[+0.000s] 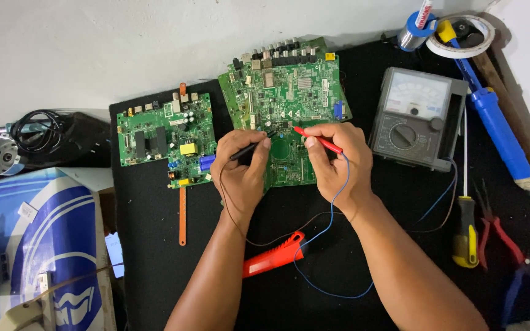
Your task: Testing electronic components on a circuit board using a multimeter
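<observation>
Two probes are in play, one per hand, both tips down on the large green circuit board (289,104) lying flat at the middle of the black mat (154,263). Left hand (240,168) closed on the black probe (249,149), pinched pencil-style between thumb and forefingers; right hand (338,162) closed the same way on the red probe (318,140), tip angled in toward the board's centre. Exactly which pads the tips touch cannot be made out at this size. Probes judged light, stiff, slim plastic, best held on the barrel well back from the metal tip; thin brown and blue leads (332,245) trail off slack across the mat and could snag a wrist. Board judged rigid but fragile: light, thin, studded with small parts, so take it by the bare edges, not the faces. Analogue multimeter (417,116) sits just right of the board, propped slightly. A smaller green board (164,138) lies to the left, touching or nearly touching the large one. Red-handled tool (274,254) between the forearms. Right edge of the mat: blue desoldering pump (492,119), yellow-and-black screwdriver (465,233), red and blue pliers (516,257), tape roll (461,34). Mat looks soft and non-slip. Pale wall behind; cluttered space at left with cables and a blue-and-white box (50,245).
</observation>
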